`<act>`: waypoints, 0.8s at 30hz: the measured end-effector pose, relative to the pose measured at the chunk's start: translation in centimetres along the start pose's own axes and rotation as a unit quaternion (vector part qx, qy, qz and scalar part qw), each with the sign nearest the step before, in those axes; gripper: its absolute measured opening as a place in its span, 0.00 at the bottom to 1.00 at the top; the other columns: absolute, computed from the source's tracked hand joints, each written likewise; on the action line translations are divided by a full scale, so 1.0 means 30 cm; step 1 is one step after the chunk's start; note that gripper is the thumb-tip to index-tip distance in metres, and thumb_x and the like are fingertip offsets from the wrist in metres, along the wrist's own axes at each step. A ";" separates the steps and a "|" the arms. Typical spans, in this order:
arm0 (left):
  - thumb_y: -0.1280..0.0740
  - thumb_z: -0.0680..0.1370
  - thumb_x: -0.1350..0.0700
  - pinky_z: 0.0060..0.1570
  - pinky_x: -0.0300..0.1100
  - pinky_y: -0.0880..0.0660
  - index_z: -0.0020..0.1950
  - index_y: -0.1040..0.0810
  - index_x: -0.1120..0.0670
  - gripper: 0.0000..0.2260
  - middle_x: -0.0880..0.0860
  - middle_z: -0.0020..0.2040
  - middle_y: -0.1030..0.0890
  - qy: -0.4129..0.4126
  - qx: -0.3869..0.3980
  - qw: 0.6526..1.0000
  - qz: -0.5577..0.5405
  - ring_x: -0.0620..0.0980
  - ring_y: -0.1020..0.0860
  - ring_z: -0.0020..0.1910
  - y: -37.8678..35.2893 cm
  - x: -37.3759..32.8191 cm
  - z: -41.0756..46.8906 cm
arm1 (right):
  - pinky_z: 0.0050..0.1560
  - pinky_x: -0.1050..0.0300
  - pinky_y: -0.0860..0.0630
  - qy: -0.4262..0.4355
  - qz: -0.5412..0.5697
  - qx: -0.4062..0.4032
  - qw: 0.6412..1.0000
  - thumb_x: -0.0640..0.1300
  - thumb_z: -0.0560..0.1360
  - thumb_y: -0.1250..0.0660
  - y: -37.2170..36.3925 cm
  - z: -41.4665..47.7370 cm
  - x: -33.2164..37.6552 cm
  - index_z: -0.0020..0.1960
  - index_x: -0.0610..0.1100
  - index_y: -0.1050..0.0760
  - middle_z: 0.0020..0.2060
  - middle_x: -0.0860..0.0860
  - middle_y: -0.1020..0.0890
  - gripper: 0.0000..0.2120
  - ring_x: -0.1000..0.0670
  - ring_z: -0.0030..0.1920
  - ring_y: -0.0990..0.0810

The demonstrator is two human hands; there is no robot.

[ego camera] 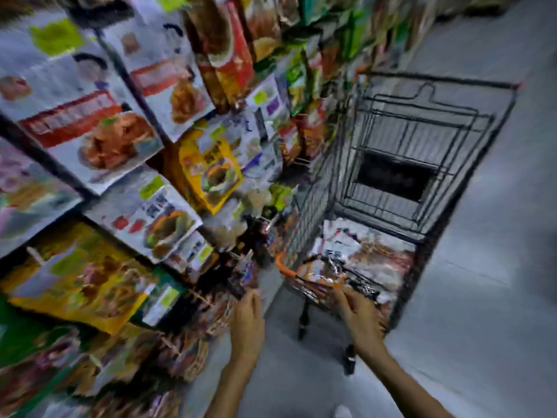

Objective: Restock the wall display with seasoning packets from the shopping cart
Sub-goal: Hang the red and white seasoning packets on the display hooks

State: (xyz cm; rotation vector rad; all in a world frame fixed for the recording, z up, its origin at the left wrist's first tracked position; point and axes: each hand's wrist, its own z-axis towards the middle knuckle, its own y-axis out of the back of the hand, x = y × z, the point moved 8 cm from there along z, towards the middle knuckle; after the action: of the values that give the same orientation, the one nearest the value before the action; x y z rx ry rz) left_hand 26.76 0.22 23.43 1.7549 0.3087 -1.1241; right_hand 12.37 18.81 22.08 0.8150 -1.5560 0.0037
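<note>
1. Grip: indeterminate through blur for both; left hand [247, 324] at wall display [120, 146], right hand [360, 321] by seasoning packets [370, 251].
2. Packets: heaped in shopping cart [319, 200], near end; orientation unreadable.
3. Clearance: cart just beside display; open floor [497, 267] to its right.

The cart [319, 191] stands on the grey floor [497, 282] at two o'clock, packets [370, 251] heaped inside; the stocked display [45, 158] is at ten o'clock.

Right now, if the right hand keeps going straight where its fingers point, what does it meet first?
Probably the orange handle bar of the black wire shopping cart, just ahead of the right hand; heaped seasoning packets lie beyond. Blur leaves depth uncertain.
</note>
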 end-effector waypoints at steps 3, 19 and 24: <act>0.40 0.80 0.66 0.48 0.52 0.29 0.47 0.21 0.66 0.08 0.65 0.45 0.18 -0.012 0.061 0.998 0.029 0.61 0.20 0.46 -0.187 -0.041 0.061 | 0.41 0.52 0.31 -0.055 0.005 -0.042 0.998 0.40 0.80 0.39 0.089 0.062 -0.141 0.41 0.39 0.21 0.36 0.44 0.18 0.12 0.46 0.38 0.22; 0.39 0.81 0.54 0.59 0.55 0.29 0.68 0.31 0.61 0.18 0.60 0.63 0.27 -0.162 0.104 0.965 0.180 0.59 0.28 0.62 -0.725 -0.258 0.979 | 0.45 0.50 0.23 -0.289 0.035 -0.201 0.935 0.41 0.81 0.42 0.170 0.675 -0.664 0.49 0.39 0.23 0.42 0.43 0.18 0.10 0.43 0.43 0.21; 0.39 0.80 0.48 0.64 0.54 0.31 0.75 0.40 0.59 0.26 0.60 0.70 0.31 -0.113 0.159 0.963 0.186 0.61 0.31 0.67 -0.922 -0.183 1.138 | 0.51 0.56 0.28 -0.364 -0.016 -0.172 0.915 0.44 0.80 0.38 0.143 0.871 -0.905 0.63 0.35 0.29 0.58 0.40 0.22 0.16 0.42 0.57 0.23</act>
State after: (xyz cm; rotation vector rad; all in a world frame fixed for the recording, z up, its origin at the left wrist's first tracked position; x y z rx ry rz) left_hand -12.59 -13.54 8.52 1.8372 -0.3493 -1.1232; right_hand -14.34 23.20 -4.47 0.5783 -2.1550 -0.6481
